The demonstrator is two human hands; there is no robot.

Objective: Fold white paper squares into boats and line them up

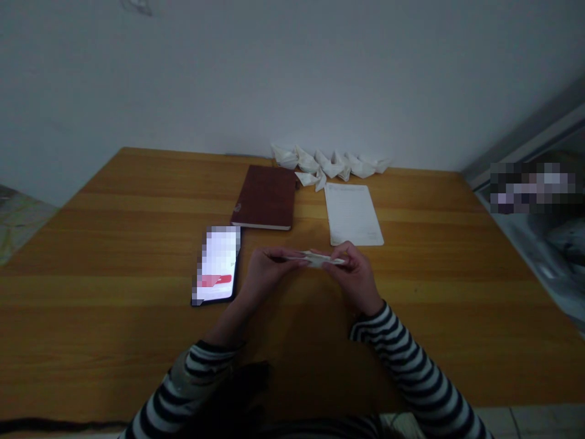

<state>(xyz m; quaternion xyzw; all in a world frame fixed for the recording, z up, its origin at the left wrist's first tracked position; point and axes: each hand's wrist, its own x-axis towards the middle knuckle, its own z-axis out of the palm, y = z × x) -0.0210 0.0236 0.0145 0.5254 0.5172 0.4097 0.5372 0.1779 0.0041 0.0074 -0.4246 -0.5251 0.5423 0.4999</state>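
Between my two hands a small folded piece of white paper (315, 258) is held edge-on above the table. My left hand (270, 267) pinches its left end, and my right hand (353, 271) grips the right end between thumb and fingers. How the paper is folded cannot be made out from this angle. Just beyond my right hand lies a pad or sheet of lined white paper (354, 213). To the left of my left hand rests a phone (219, 265) with its screen lit.
A dark red notebook (266, 198) lies behind the phone on the wooden table (128, 244). Several folded paper boats (331, 164) stand along the white wall (292, 73) at the back. Beyond the table's right edge are blurred items on a lower surface.
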